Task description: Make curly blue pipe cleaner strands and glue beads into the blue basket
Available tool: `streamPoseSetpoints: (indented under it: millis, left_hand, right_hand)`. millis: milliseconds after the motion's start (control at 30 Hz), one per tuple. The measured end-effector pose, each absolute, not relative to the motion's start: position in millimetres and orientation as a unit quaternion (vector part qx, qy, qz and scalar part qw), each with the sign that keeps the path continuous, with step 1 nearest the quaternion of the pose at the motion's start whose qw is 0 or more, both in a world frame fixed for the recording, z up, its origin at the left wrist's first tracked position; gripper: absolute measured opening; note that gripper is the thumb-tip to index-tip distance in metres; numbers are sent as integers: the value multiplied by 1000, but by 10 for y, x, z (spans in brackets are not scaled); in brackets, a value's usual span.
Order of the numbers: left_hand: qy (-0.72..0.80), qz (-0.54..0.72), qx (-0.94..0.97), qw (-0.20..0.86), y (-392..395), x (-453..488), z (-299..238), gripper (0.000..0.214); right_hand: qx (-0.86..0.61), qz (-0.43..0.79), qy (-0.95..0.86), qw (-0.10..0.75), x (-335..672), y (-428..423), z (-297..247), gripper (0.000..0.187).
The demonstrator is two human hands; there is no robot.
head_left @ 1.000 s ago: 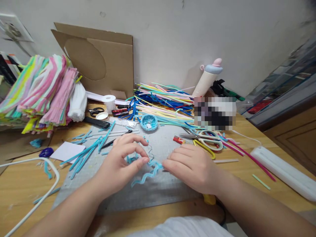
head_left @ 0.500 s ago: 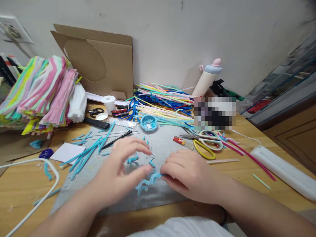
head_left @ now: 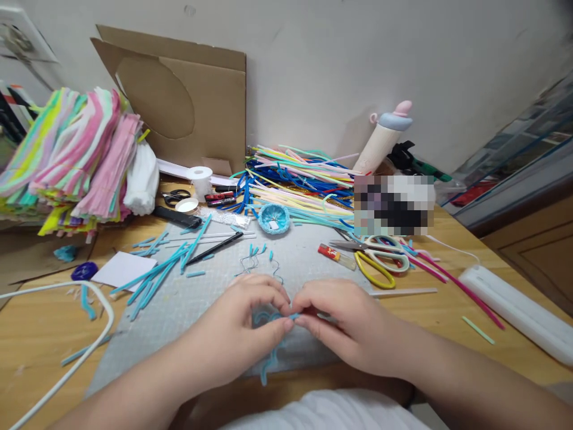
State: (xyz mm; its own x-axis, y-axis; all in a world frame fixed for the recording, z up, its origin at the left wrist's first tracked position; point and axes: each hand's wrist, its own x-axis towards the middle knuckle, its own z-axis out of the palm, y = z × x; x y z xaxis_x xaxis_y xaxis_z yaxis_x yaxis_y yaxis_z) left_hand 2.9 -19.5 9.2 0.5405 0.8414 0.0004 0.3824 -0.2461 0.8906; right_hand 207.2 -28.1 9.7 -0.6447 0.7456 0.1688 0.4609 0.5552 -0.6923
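Between my hands is a wavy blue pipe cleaner (head_left: pixel 265 371), one bent end hanging below my left fingers. My left hand (head_left: pixel 250 322) pinches it with thumb and forefinger. My right hand (head_left: pixel 342 316) pinches it just alongside, and the two sets of fingertips nearly meet. Both palms hide part of the bent piece. Beyond my fingers, short blue pieces on thin dark wires (head_left: pixel 253 251) lie on the grey cutting mat (head_left: pixel 304 257). A small blue fuzzy bowl (head_left: pixel 274 220) sits at the mat's far edge.
Cut blue pipe cleaners (head_left: pixel 154 280) and a black pen (head_left: pixel 215 248) lie to the left. Scissors (head_left: pixel 376 254) and a lighter (head_left: pixel 335 257) lie right. Pipe cleaner bundles (head_left: pixel 76 161), cardboard (head_left: pixel 215 107) and a bottle (head_left: pixel 380 140) stand behind; a power strip (head_left: pixel 514 313) is far right.
My left hand has moved right and down toward my right hand, and its fingers have closed on the blue pipe cleaner. The hanging end now reaches lower. The view has shifted slightly.
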Motion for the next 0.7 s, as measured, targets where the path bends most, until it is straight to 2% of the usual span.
streamPoseSetpoints:
  millis: [133, 333, 700]
  left_hand:
    - [388, 213, 636, 632, -158, 8, 105, 14]
    - [385, 208, 493, 752, -120, -18, 59, 20]
    - [376, 219, 467, 770, -129, 21, 21, 17]
  right_hand:
    - [-372, 458, -767, 251, 2031, -249, 109, 9]
    - [-383, 620, -616, 298, 2004, -211, 62, 11]
    - [-392, 593, -634, 303, 1976, -203, 11, 11]
